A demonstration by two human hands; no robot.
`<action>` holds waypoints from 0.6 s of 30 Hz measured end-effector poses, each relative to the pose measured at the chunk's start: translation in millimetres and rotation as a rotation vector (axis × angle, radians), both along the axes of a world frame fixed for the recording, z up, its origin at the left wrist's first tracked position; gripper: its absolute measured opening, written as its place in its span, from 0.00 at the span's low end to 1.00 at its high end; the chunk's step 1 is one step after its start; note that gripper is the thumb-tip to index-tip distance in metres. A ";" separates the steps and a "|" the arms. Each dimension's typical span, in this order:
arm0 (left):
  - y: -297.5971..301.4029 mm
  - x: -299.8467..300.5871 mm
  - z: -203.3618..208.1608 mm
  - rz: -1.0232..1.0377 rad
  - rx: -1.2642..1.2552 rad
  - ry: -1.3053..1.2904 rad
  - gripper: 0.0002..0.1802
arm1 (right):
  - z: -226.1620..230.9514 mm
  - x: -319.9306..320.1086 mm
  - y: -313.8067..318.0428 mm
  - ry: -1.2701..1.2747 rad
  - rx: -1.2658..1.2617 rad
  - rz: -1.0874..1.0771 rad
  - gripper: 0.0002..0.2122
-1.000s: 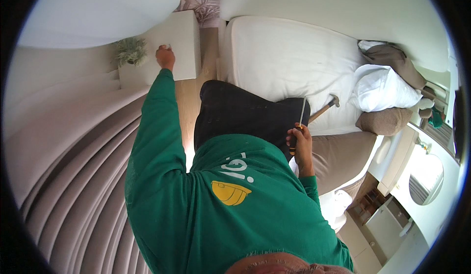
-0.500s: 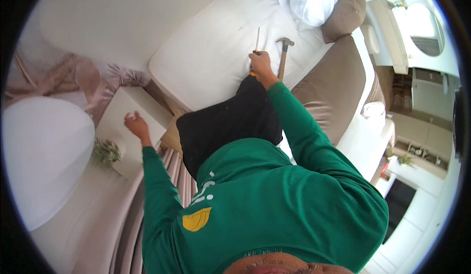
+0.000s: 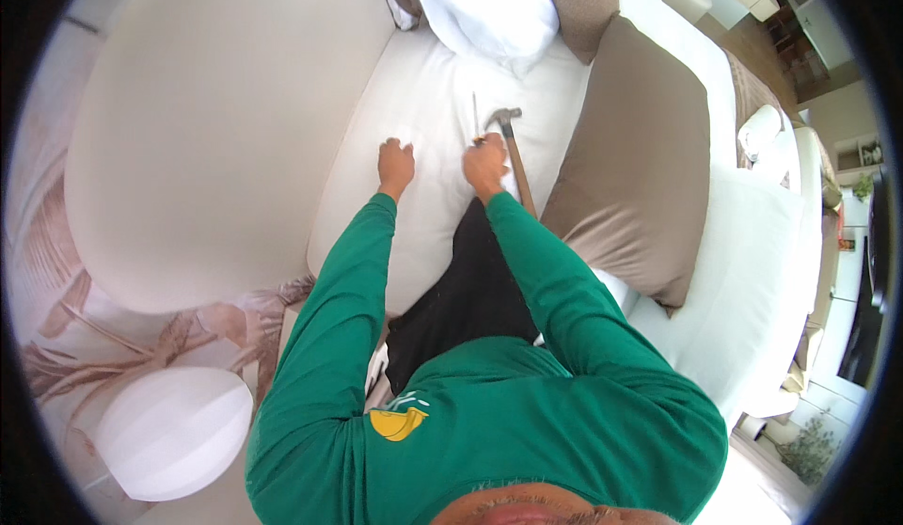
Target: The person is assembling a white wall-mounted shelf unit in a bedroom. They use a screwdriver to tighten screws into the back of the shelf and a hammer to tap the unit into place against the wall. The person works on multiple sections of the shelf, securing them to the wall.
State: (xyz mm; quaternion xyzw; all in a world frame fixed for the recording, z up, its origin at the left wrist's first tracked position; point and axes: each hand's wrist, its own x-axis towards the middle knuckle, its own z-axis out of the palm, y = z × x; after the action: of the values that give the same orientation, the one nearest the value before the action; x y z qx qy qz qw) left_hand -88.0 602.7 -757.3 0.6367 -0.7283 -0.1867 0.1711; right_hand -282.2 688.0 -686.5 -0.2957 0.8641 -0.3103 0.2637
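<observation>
My right hand (image 3: 484,165) is closed around a screwdriver (image 3: 475,111), whose thin metal shaft points away from me; its yellow-and-black handle is mostly hidden in the fist. Just right of that hand, a claw hammer (image 3: 519,167) with a brown handle lies on the white-covered mattress (image 3: 437,83), head at the far end. To the left, my left hand (image 3: 396,166) is over the mattress with its fingers curled in. Whatever it may hold is hidden or too small to make out.
A large beige padded headboard (image 3: 216,130) rises along the left. Brown pillows (image 3: 640,158) are on the right, with a white pillow (image 3: 489,7) at the far end. A white lampshade (image 3: 174,436) stands at the lower left.
My left hand has moved from above the bedside cabinet to over the mattress, and its fingers have curled. My right hand still grips the screwdriver. The view has turned.
</observation>
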 end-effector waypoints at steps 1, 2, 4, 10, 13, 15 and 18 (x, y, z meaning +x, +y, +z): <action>-12.5 -3.1 -16.7 -0.093 0.028 -0.136 0.25 | 0.8 -27.8 -1.1 0.031 -0.062 0.033 0.16; -22.4 -4.5 -32.6 -0.167 0.065 -0.300 0.25 | -0.8 -49.5 -5.5 0.082 -0.076 -0.053 0.15; -28.6 -9.3 -60.6 -0.188 -0.127 -0.432 0.16 | -6.1 -97.9 -18.5 0.123 -0.146 -0.173 0.16; -47.9 -8.7 -48.6 -0.120 0.196 -0.217 0.15 | -23.2 -169.9 -22.5 0.255 -0.065 -0.103 0.16; -53.1 -16.9 -8.7 -0.253 0.279 -0.283 0.17 | -11.4 -163.2 -10.6 0.320 -0.131 -0.002 0.22; -61.4 -39.7 24.4 -0.323 0.217 -0.195 0.17 | 3.9 -148.8 -2.0 0.473 -0.239 0.078 0.27; -90.8 -89.2 96.0 -0.462 -0.009 -0.217 0.15 | 22.1 -117.5 10.0 0.389 -0.276 0.168 0.31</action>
State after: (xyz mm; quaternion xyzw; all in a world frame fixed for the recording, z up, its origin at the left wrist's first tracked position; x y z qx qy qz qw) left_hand -177.2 511.9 -661.2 0.4688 -0.8695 -0.1482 0.0476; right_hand -399.7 698.1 -664.4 -0.4538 0.8204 -0.3397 0.0746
